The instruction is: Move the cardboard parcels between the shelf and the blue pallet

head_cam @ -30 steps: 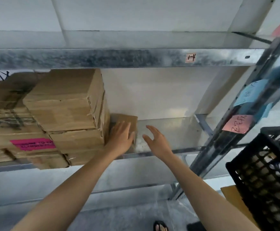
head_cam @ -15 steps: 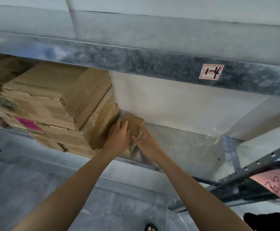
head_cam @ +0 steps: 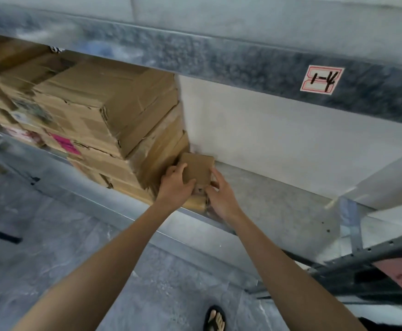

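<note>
Head view: I see a small cardboard parcel (head_cam: pixel 198 169) over the metal shelf (head_cam: pixel 279 206), right against the stack of larger parcels (head_cam: pixel 114 111) (one bears a pink label (head_cam: pixel 63 143)). The left hand (head_cam: pixel 175 187) holds its left edge, thumb on top; the right hand (head_cam: pixel 221 198) clasps the right edge, so each grip is curled round it. Whether it rests or hangs lifted, I cannot tell.

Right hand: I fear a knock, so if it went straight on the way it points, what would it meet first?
The small parcel that the right hand grips. Behind that comes probably the back wall of the shelf, though depth is hard to judge.
</note>
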